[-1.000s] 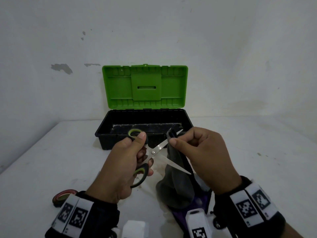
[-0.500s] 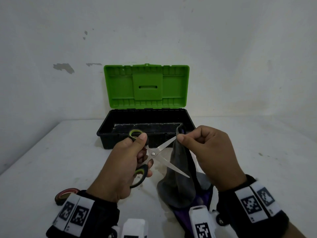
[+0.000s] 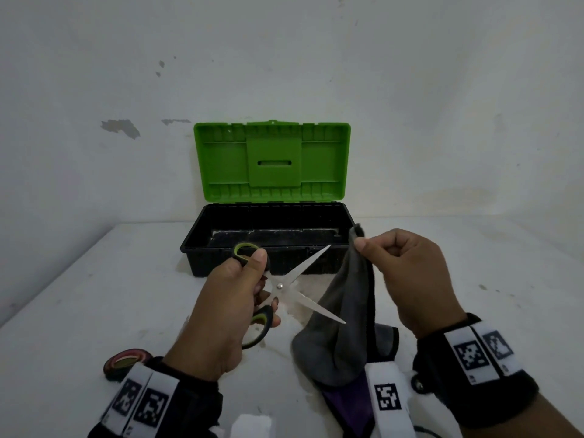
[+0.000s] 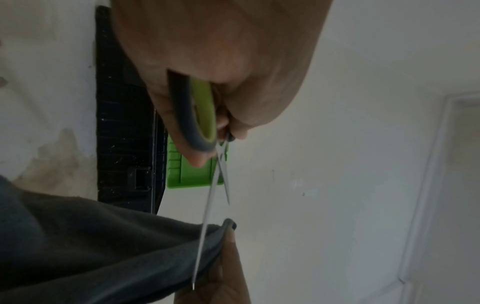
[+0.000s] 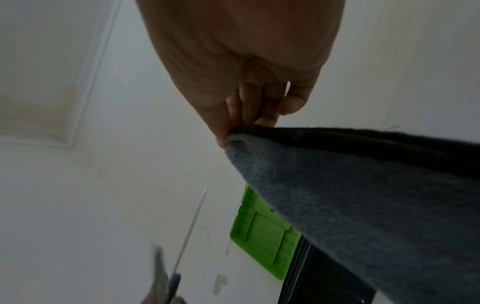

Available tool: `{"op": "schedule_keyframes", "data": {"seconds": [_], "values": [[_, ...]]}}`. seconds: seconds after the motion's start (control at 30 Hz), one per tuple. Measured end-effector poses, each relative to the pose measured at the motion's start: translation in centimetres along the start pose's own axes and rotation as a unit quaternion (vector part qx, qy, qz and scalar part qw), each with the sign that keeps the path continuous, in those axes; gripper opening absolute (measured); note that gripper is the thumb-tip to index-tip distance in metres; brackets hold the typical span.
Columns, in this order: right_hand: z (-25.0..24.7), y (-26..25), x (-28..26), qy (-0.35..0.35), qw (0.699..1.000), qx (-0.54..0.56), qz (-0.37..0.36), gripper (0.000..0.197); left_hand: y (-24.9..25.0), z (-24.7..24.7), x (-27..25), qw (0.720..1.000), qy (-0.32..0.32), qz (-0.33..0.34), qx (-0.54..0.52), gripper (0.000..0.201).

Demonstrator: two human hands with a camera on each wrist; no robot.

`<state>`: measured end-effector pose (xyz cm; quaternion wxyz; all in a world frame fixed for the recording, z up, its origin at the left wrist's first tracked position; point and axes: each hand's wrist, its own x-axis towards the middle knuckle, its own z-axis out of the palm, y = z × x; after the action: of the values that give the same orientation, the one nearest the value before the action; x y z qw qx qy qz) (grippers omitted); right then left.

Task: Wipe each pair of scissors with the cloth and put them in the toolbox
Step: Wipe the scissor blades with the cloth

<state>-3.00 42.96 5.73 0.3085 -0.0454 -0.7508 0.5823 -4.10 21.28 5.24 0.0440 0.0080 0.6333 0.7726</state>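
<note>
Hiding purple item (image 3: pixel 347 403) under cloth (image 3: pixel 344 317), scissors (image 3: pixel 284 286) handles half-covered

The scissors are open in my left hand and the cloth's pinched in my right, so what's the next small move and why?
Probably bring the cloth back onto the lower blade of the scissors and wipe toward its tip. The right hand holds the cloth clear of the upper blade, the left hand keeps the blades spread, and the toolbox waits open.
</note>
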Motion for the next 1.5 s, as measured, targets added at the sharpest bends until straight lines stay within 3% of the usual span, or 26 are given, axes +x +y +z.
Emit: {"op": "schedule_keyframes", "data": {"seconds": [0.07, 0.23, 0.37, 0.47, 0.57, 0.7, 0.83, 0.9, 0.97, 1.07, 1.13, 1.23, 1.33, 1.43, 1.5], "values": [[-0.5, 0.6, 0.3, 0.006, 0.999, 0.034, 0.028, 0.020, -0.1, -0.2, 0.2, 1.000, 0.018, 0.017, 0.012, 0.030], [-0.8, 0.7, 0.2, -0.057, 0.993, 0.080, 0.073, 0.018, 0.0, 0.0, 0.9, 0.999, 0.000, 0.023, 0.043, 0.027], [0.9, 0.8, -0.9, -0.084, 0.994, 0.012, 0.074, 0.020, 0.0, 0.1, 1.4, 0.992, -0.033, 0.053, 0.110, 0.012], [1.9, 1.2, -1.5, -0.097, 0.992, -0.045, 0.066, 0.016, -0.1, -0.1, 1.3, 0.979, -0.033, 0.099, 0.176, 0.011], [2.4, 0.7, -1.7, -0.123, 0.988, -0.034, 0.087, 0.022, -0.2, -0.3, 1.0, 0.963, -0.024, 0.153, 0.222, 0.010], [3.0, -1.8, -2.2, -0.166, 0.980, 0.018, 0.112, 0.043, -0.3, -0.3, 1.2, 0.919, -0.016, 0.233, 0.318, 0.010], [3.4, -2.7, -1.9, -0.183, 0.978, -0.004, 0.101, 0.083, -0.4, 0.1, 1.5, 0.827, -0.003, 0.370, 0.424, 0.012], [3.4, -2.7, -1.7, -0.185, 0.976, -0.014, 0.115, 0.094, -0.6, 0.2, 1.7, 0.796, -0.011, 0.409, 0.447, 0.006], [3.3, -2.5, -1.8, -0.190, 0.972, -0.014, 0.134, 0.091, -0.7, 0.2, 1.8, 0.777, -0.012, 0.421, 0.469, 0.005], [3.2, -1.8, -2.2, -0.192, 0.970, -0.008, 0.150, 0.068, -0.8, 0.1, 1.9, 0.753, -0.014, 0.442, 0.487, 0.010], [3.0, -1.6, -2.5, -0.183, 0.971, -0.002, 0.151, 0.052, -0.9, 0.1, 1.9, 0.758, -0.002, 0.451, 0.471, 0.020], [2.8, -1.2, -3.2, -0.164, 0.977, 0.013, 0.138, 0.048, -0.7, 0.2, 1.5, 0.800, 0.038, 0.425, 0.422, 0.036], [2.7, -0.8, -3.8, -0.133, 0.983, 0.026, 0.125, 0.042, -0.5, 0.1, 0.8, 0.872, 0.079, 0.294, 0.384, 0.032], [2.8, -0.4, -4.4, -0.104, 0.989, 0.027, 0.105, 0.040, -0.4, -0.2, 0.6, 0.943, 0.030, 0.128, 0.307, 0.010], [2.8, -0.6, -4.9, -0.101, 0.992, 0.003, 0.081, 0.038, -0.3, -0.5, 0.5, 0.966, -0.010, 0.076, 0.248, 0.005]]}}
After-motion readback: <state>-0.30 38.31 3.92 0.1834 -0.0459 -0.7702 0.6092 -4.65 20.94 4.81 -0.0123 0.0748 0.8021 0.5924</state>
